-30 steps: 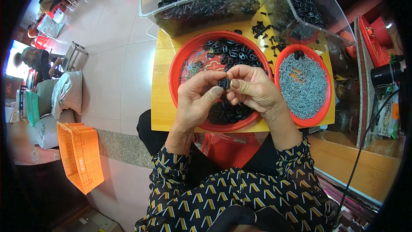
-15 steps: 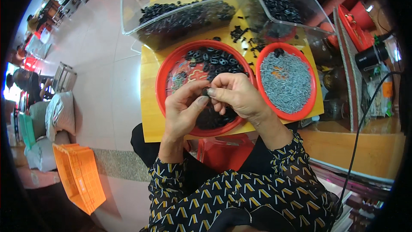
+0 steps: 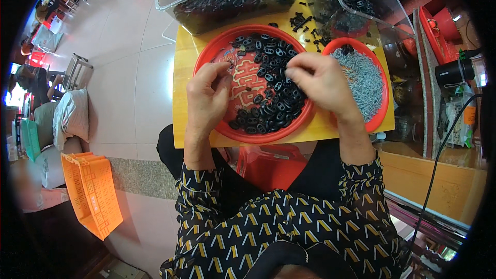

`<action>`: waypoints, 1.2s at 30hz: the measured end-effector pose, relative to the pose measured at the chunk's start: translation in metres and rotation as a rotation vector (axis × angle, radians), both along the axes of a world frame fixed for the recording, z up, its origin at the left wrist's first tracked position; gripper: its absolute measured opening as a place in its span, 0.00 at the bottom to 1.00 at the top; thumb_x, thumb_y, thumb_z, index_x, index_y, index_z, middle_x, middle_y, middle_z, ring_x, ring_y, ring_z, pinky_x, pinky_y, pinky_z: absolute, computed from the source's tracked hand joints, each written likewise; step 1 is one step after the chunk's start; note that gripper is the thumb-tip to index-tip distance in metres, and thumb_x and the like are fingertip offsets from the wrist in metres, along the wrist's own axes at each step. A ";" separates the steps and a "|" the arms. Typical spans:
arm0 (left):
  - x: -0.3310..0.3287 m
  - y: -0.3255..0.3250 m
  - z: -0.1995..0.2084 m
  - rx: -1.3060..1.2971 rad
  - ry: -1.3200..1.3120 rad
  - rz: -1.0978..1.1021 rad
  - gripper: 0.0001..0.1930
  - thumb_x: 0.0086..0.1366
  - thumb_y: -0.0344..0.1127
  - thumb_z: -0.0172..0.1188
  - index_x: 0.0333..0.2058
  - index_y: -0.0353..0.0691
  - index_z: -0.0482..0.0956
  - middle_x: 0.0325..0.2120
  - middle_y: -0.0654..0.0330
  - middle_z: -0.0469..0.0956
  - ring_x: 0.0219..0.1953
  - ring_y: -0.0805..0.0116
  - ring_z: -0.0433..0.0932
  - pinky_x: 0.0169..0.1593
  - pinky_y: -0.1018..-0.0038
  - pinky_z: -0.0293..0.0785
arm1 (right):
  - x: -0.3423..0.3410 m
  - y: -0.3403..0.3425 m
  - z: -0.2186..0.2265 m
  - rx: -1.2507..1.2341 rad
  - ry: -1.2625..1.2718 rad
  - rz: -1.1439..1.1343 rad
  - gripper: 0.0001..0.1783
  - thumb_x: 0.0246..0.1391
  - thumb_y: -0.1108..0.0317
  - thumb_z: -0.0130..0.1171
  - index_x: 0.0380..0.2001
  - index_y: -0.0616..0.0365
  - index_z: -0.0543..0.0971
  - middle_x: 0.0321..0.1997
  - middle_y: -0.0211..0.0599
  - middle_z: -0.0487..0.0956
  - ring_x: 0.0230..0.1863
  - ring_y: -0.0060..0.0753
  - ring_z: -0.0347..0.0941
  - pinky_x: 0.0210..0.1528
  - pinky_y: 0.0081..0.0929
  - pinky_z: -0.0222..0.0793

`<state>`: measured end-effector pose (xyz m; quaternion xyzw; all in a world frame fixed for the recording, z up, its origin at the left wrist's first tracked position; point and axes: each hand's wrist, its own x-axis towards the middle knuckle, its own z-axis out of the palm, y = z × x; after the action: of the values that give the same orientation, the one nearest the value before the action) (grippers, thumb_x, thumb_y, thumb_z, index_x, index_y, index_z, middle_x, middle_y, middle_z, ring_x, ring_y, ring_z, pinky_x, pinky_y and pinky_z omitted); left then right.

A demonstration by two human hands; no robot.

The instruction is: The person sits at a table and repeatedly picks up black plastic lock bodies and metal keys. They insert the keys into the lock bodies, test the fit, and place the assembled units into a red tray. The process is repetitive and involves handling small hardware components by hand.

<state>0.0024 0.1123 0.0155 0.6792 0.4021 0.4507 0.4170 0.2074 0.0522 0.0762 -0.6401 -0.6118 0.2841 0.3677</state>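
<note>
A round red tray (image 3: 202,57) holds many small black oval pieces (image 3: 253,119), each with two holes, heaped mostly along its right and lower sides. Over its left rim is my left hand (image 3: 207,95), fingers curled in; a dark speck shows at the fingertips, too small to name. My right hand (image 3: 328,80) hovers at the tray's right rim, thumb and fingers drawn together above the black pieces. What its fingertips hold, if anything, is hidden. Beside it, a smaller red tray (image 3: 385,93) is filled with small silvery metal parts (image 3: 364,82), partly covered by my right hand.
Two clear plastic bins (image 3: 235,8) (image 3: 372,0) with black pieces stand at the back of the yellow table (image 3: 182,82). Small black stemmed parts (image 3: 299,20) lie loose near them. An orange crate (image 3: 93,191) and sacks (image 3: 71,116) are on the floor at left; a black cable hangs at right.
My hands were together over the tray, fingertips meeting at a small dark piece. They have since parted, left hand to the left and right hand toward the right rim. The view has shifted slightly.
</note>
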 end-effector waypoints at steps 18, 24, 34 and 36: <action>0.015 0.037 0.014 0.451 0.640 -0.179 0.07 0.42 0.28 0.60 0.23 0.36 0.76 0.26 0.53 0.71 0.32 0.54 0.71 0.37 0.66 0.68 | -0.030 0.003 -0.036 0.121 -0.720 0.315 0.07 0.38 0.74 0.50 0.25 0.62 0.75 0.28 0.44 0.71 0.36 0.42 0.68 0.36 0.33 0.70; 0.019 0.037 0.005 0.496 0.779 -0.146 0.09 0.38 0.30 0.60 0.21 0.34 0.75 0.26 0.52 0.71 0.33 0.55 0.70 0.37 0.65 0.68 | -0.033 0.004 -0.036 0.172 -0.653 0.338 0.06 0.37 0.74 0.50 0.22 0.62 0.75 0.28 0.43 0.71 0.35 0.41 0.68 0.37 0.32 0.68; 0.022 0.032 0.001 0.599 0.761 -0.114 0.07 0.44 0.26 0.54 0.25 0.32 0.69 0.25 0.50 0.70 0.31 0.53 0.70 0.35 0.64 0.66 | -0.029 0.005 -0.045 0.244 -0.433 0.287 0.06 0.36 0.78 0.49 0.24 0.64 0.72 0.26 0.46 0.70 0.33 0.45 0.68 0.36 0.37 0.66; 0.020 0.028 0.006 0.490 0.708 -0.134 0.07 0.45 0.24 0.53 0.27 0.32 0.69 0.26 0.50 0.70 0.31 0.52 0.70 0.34 0.64 0.67 | -0.029 0.007 -0.045 0.273 -0.373 0.279 0.07 0.36 0.79 0.48 0.24 0.64 0.71 0.25 0.47 0.69 0.32 0.48 0.68 0.35 0.38 0.66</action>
<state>0.0226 0.1406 0.0213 0.8954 0.3564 0.2442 0.1082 0.1787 0.0588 0.0313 -0.5351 -0.7840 0.1242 0.2890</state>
